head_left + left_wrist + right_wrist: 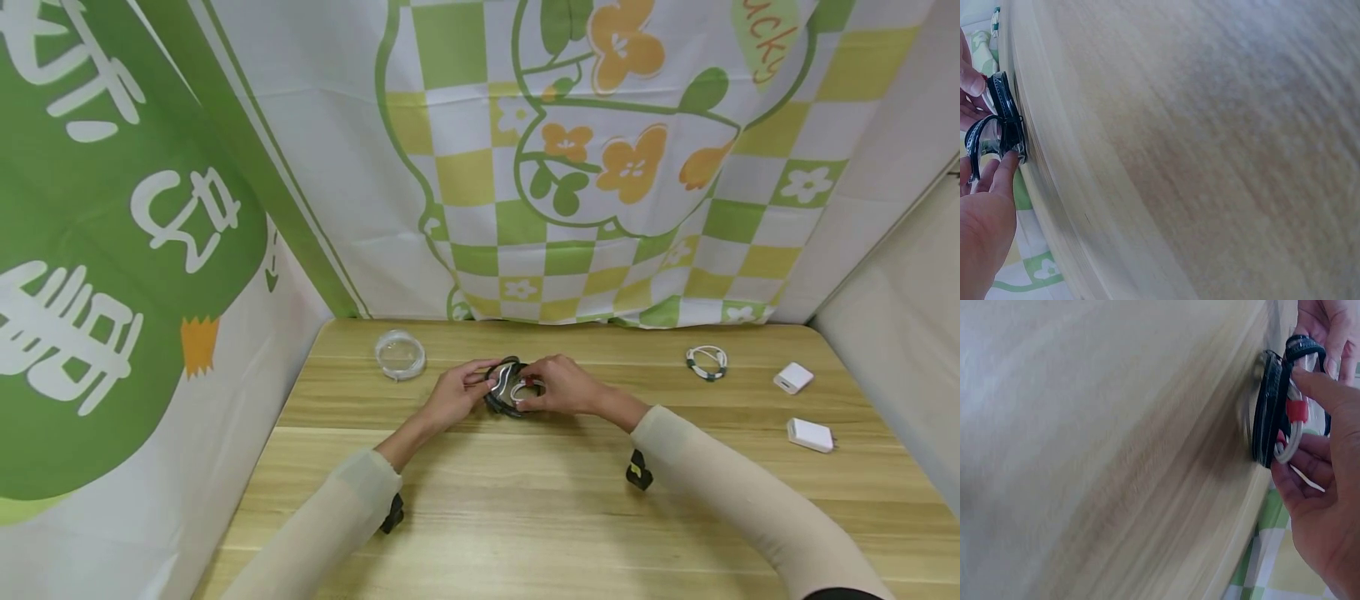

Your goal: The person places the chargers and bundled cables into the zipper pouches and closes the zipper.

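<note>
A small round case with a black zip edge and clear panels stands spread apart at the table's middle. My left hand grips one half of it by the rim, fingers along the edge. Between the thumb and fingers of my right hand is a coiled white cable with red ties. That coil sits at the mouth of the case, partly inside the black rim. In the left wrist view the two black-edged halves form a V, fingertips right at them.
A clear round coil lies at the back left of the wooden table. To the right are a white cable coil with dark ties and two white charger plugs, one square, one longer. Patterned curtains hang behind.
</note>
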Motion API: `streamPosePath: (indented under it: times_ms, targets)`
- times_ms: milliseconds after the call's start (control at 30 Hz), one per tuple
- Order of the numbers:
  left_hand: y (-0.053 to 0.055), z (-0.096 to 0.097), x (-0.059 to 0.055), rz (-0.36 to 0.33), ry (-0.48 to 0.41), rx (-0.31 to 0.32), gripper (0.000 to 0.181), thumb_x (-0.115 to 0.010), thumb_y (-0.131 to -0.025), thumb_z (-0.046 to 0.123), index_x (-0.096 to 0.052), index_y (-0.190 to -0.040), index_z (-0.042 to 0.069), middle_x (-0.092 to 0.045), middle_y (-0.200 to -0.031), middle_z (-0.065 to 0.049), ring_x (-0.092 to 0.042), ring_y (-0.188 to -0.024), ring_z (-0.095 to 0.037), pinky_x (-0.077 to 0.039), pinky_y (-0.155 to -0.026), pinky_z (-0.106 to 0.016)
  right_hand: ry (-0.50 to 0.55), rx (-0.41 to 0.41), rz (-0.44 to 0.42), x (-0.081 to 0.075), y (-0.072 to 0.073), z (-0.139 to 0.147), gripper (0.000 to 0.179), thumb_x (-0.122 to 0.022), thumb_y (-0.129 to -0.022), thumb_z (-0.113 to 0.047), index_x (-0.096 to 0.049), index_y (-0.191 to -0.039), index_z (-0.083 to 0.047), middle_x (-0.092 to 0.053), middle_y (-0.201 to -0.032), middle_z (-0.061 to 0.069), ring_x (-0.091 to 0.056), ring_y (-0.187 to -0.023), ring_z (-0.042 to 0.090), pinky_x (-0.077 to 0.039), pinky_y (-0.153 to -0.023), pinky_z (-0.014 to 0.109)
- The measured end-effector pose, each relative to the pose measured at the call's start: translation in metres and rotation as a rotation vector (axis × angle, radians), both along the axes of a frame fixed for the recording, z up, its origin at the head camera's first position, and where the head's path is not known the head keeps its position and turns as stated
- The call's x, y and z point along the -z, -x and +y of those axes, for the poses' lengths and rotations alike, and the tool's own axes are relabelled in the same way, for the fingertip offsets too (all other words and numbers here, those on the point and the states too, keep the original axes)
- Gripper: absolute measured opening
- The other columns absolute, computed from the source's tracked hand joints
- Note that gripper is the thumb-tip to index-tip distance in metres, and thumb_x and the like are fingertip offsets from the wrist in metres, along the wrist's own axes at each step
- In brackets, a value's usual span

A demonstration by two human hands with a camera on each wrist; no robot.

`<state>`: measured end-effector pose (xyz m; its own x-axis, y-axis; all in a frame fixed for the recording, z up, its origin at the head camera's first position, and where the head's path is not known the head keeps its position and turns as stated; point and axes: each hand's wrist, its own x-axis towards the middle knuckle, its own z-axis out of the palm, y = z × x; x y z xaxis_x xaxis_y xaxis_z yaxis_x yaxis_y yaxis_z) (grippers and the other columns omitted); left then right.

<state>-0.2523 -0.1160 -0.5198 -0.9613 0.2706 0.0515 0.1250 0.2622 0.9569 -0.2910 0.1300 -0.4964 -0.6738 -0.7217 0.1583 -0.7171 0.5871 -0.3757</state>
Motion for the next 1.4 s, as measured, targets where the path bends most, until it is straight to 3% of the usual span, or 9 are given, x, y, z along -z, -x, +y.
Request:
streamPosePath:
  times_ms: [133, 267, 433, 600, 733, 867, 1067, 1233, 1400]
  targets:
    - [-0.002, 0.002, -0.003, -0.007, 0.002, -0.009, 0.042, -0.065, -0.104, 0.0, -0.062, -0.145, -0.001, -0.07, -0.131, -0.025, -0.066, -0.127, -0.039, -0.057, -0.093, -0.062, 0.008, -0.052, -0.025, -0.001, 0.003, 0.007, 0.051, -0.089, -0.085, -0.031, -0.075, -0.123, 0.001, -0.078, -0.102, 0.007, -0.071, -0.089, 0.019, -0.06, -0.081, 0.036]
    - [-0.011, 0.003, -0.018, -0.008, -0.001, -0.004, 0.041, -0.064, -0.103, -0.001, -0.062, -0.144, -0.002, -0.07, -0.13, -0.026, -0.067, -0.126, -0.04, -0.057, -0.096, -0.062, 0.02, -0.08, -0.027, 0.0, 0.006, 0.011, 0.05, -0.088, -0.085, -0.028, -0.075, -0.124, 0.001, -0.079, -0.107, 0.008, -0.075, -0.099, 0.022, -0.062, -0.089, 0.041]
    - [-0.02, 0.005, -0.031, 0.015, 0.005, 0.011, 0.04, -0.063, -0.104, -0.001, -0.062, -0.143, -0.004, -0.07, -0.13, -0.028, -0.067, -0.125, -0.04, -0.059, -0.095, -0.054, 0.027, -0.055, -0.008, 0.003, 0.005, 0.007, 0.044, -0.088, -0.087, -0.032, -0.078, -0.115, 0.0, -0.078, -0.098, 0.005, -0.069, -0.085, 0.015, -0.059, -0.078, 0.034]
    - [-0.012, 0.003, -0.019, 0.003, 0.01, 0.007, 0.041, -0.064, -0.104, 0.0, -0.062, -0.144, -0.002, -0.07, -0.13, -0.027, -0.067, -0.126, -0.039, -0.059, -0.094, -0.049, 0.039, 0.0, 0.04, 0.007, 0.002, -0.002, 0.036, -0.091, -0.084, -0.035, -0.076, -0.096, -0.004, -0.071, -0.08, 0.003, -0.052, -0.067, 0.009, -0.047, -0.062, 0.027]
    - [-0.003, 0.002, -0.005, -0.002, 0.02, -0.004, 0.042, -0.065, -0.104, 0.002, -0.061, -0.146, -0.002, -0.071, -0.129, -0.027, -0.068, -0.124, -0.039, -0.06, -0.092, -0.045, 0.041, 0.054, 0.081, 0.011, -0.001, -0.007, 0.042, -0.092, -0.082, -0.042, -0.074, -0.09, -0.005, -0.07, -0.077, 0.003, -0.052, -0.065, 0.007, -0.047, -0.06, 0.026]
    - [-0.001, 0.001, 0.0, 0.002, 0.012, -0.009, 0.042, -0.068, -0.104, 0.007, -0.062, -0.146, 0.002, -0.071, -0.13, -0.024, -0.069, -0.123, -0.037, -0.061, -0.091, -0.051, 0.05, 0.062, 0.051, 0.01, -0.002, -0.006, 0.044, -0.093, -0.081, -0.042, -0.075, -0.094, -0.004, -0.072, -0.08, 0.003, -0.053, -0.066, 0.008, -0.047, -0.06, 0.026]
    - [-0.002, -0.001, -0.001, 0.001, -0.003, -0.01, 0.041, -0.07, -0.103, 0.012, -0.066, -0.144, 0.008, -0.073, -0.129, -0.02, -0.071, -0.122, -0.032, -0.062, -0.093, -0.048, 0.042, 0.02, -0.073, 0.002, 0.0, 0.002, 0.044, -0.086, -0.089, -0.029, -0.076, -0.119, 0.0, -0.079, -0.1, 0.006, -0.06, -0.076, 0.013, -0.053, -0.072, 0.029]
    - [-0.001, -0.002, -0.002, 0.004, 0.003, 0.002, 0.042, -0.07, -0.104, 0.013, -0.065, -0.144, 0.008, -0.073, -0.129, -0.019, -0.071, -0.122, -0.031, -0.062, -0.094, -0.039, 0.026, -0.002, -0.063, 0.002, 0.0, 0.006, 0.048, -0.084, -0.09, -0.027, -0.074, -0.127, 0.002, -0.08, -0.105, 0.007, -0.061, -0.078, 0.013, -0.056, -0.076, 0.032]
    - [-0.002, -0.001, -0.003, -0.009, 0.0, 0.006, 0.042, -0.07, -0.104, 0.014, -0.065, -0.145, 0.008, -0.073, -0.13, -0.019, -0.07, -0.123, -0.031, -0.062, -0.093, -0.034, 0.031, 0.002, 0.016, 0.008, -0.001, 0.004, 0.05, -0.09, -0.087, -0.031, -0.076, -0.122, 0.002, -0.079, -0.101, 0.007, -0.061, -0.077, 0.011, -0.057, -0.073, 0.031]
